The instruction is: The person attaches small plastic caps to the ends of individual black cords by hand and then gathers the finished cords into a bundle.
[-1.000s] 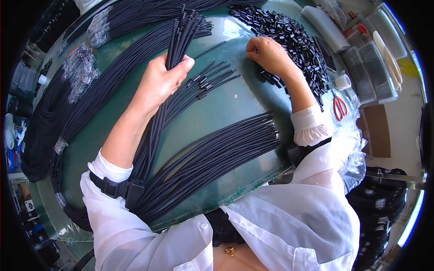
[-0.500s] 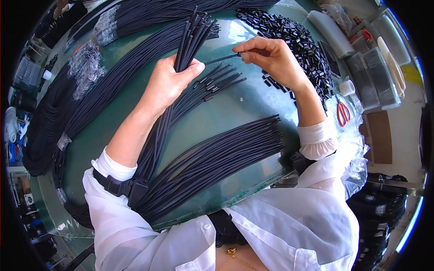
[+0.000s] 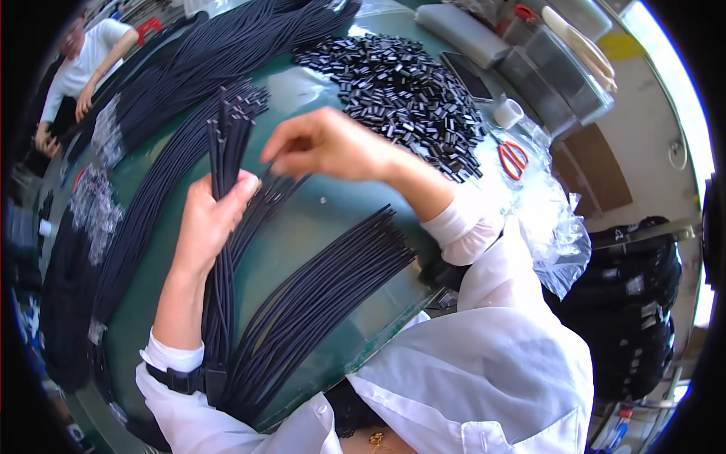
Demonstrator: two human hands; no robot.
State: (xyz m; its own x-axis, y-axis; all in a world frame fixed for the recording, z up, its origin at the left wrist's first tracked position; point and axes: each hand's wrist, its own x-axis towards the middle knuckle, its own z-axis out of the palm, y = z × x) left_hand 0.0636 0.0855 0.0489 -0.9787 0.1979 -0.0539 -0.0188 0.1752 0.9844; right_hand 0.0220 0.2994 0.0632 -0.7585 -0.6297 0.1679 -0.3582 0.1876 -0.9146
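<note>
My left hand is closed round an upright bundle of thin black cords, its thumb lying across them. Close beside that thumb is my right hand, fingers bent and smeared by motion; whether anything is between them cannot be made out. Beneath it, a few black cords fan out on the green table, partly hidden by my hands. A thicker spread of black cords lies nearer to me, its ends pointing up and right. Beyond my right hand sits a heap of short black tubes.
Long cord bundles run along the left, some with clear wrap. At right lie red-handled scissors, a white roll, a dark flat device and clear plastic bags. Another person is at the far left.
My right hand has moved left and toward my left hand, where before it pinched the tip of a single stretched cord. The view has swung, so the table appears shifted left.
</note>
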